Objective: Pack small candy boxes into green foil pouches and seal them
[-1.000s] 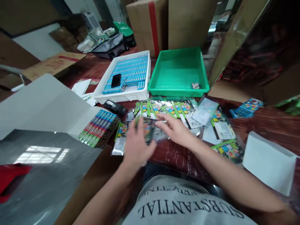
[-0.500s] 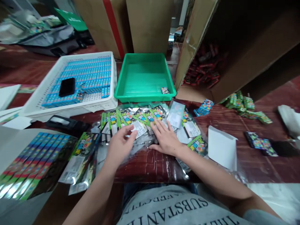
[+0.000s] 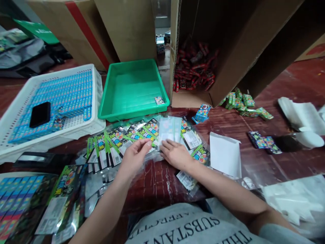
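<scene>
A row of overlapping clear plastic packets with black, green and yellow printing (image 3: 114, 135) spreads across the table before me. My left hand (image 3: 135, 156) is closed at the row's middle, thumb and forefinger pinched at the edge of a packet; the exact grip is partly hidden. Beside it, my right hand (image 3: 176, 155) lies flat, fingers stretched out over the lower end of a pale, face-down packet (image 3: 166, 130). Another pale packet overlaps it on the right. Further right, printed packets with white barcode labels (image 3: 191, 139) lie under and beside my right wrist.
A green tray (image 3: 132, 113) holds one small packet. The white basket (image 3: 98, 101) contains rows of blue boxes and a phone (image 3: 40, 114). Red packets (image 3: 195, 67) fill part of a tall carton (image 3: 175, 51). A white paper piece (image 3: 224, 154) lies right of my forearm.
The view has swung right. A second pale, face-down packet now lies beside the first, under my right fingers. My left hand has closed from a looser curl into a pinch.
</scene>
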`<state>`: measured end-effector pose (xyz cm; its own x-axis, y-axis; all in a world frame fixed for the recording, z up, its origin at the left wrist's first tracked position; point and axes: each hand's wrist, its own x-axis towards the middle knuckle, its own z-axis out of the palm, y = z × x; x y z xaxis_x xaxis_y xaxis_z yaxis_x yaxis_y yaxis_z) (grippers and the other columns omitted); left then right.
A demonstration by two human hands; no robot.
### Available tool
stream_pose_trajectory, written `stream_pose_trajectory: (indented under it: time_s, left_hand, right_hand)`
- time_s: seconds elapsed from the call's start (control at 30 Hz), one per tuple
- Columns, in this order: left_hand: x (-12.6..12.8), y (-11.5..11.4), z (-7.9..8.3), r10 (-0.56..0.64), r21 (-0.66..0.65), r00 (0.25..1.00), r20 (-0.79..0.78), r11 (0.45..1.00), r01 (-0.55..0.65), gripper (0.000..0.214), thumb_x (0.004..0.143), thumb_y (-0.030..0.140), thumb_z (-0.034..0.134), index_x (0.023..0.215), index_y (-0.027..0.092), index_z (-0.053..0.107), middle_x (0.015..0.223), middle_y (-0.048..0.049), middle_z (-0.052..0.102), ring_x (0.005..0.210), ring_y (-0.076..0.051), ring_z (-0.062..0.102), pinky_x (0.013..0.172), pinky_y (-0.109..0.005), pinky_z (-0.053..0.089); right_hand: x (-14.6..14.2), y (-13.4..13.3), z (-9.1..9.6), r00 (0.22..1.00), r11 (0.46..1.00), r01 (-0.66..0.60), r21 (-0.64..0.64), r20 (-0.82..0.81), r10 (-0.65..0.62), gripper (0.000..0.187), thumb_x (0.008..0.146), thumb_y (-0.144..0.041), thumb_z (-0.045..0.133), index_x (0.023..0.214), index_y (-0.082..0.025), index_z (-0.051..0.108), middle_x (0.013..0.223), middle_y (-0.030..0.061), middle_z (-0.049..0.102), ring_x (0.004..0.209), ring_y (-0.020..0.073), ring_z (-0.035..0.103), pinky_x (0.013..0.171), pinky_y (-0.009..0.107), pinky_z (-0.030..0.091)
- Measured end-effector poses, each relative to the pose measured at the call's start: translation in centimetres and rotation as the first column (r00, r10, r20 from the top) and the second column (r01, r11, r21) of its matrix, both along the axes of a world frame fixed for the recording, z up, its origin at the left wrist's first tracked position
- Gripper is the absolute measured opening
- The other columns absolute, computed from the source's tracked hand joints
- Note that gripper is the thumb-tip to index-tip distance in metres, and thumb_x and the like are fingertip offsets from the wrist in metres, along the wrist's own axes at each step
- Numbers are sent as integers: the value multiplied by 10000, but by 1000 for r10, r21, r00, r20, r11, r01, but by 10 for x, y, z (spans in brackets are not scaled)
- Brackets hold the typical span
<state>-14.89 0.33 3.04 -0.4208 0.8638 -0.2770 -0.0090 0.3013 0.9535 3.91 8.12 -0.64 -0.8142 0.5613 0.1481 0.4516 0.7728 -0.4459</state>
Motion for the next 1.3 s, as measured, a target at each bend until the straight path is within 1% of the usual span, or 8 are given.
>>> stream_pose_trajectory:
  time_s: [0.13,0.23,0.33,0.47,0.6,0.9,1.07,1.3]
  left_hand:
    - [7,-1,13,82,-3,989,120,997,-83,532,751,575,827,1088,182,703,1148,-93,749,1068,-243,710,1065,-452,508]
    - [24,6,23,105,51,934,341,990,-130,555,788,610,782,1142,200,659,1288,-134,707,1150,-276,698,1026,-461,548]
    - [41,20,24,125,178,903,412,960,-214,571,787,585,784,1174,189,643,1344,-147,682,1199,-319,677,981,-468,575]
    - [48,24,18,125,224,978,165,961,-161,465,780,434,811,1138,167,682,1195,-105,750,1145,-310,693,1000,-461,554]
    - [53,8,20,-399,109,909,-123,904,412,257,858,348,710,1059,188,719,1063,-53,768,1060,-285,693,977,-453,540]
    - [63,-5,28,-674,-13,701,-233,723,690,120,909,317,612,891,232,694,853,-8,717,815,-224,656,771,-352,530]
    - [63,-6,38,-802,0,578,151,584,812,370,742,301,845,1088,276,718,1024,-23,761,951,-248,707,826,-366,560]
    - [90,9,16,-205,84,963,177,978,193,322,794,399,812,1046,205,763,1105,-73,793,996,-246,730,905,-375,567]
  right_hand:
    - [10,-13,19,845,951,156,-268,-461,-269,369,1086,-345,372,1327,-231,627,1360,93,689,1286,215,641,1112,407,516]
    - [9,-36,28,445,693,121,-711,-585,-678,347,1093,-426,318,1339,-291,522,1291,84,704,1128,211,722,896,395,630]
    - [12,-52,26,415,506,-19,-862,-468,-780,328,1076,-474,344,1308,-281,472,1232,109,707,1074,244,738,788,408,655]
    - [36,-40,32,461,780,266,-566,-636,-619,514,1010,-372,550,1483,-290,366,1568,150,430,1473,299,428,1148,561,472]
    - [59,-11,66,858,988,152,-3,-496,-133,572,1012,-251,559,1541,-312,353,1551,118,456,1478,288,407,1219,563,380]
    - [75,6,101,992,999,52,-11,-111,-53,121,932,-267,714,990,-167,678,925,72,682,903,237,658,809,378,553]
    - [110,23,125,889,829,-458,-320,-178,422,165,980,-306,653,847,-227,713,877,8,723,817,155,695,759,278,541]
    - [106,-14,72,811,843,256,-473,-369,-453,382,996,-468,595,1299,-236,584,1213,106,701,984,214,711,909,390,565]
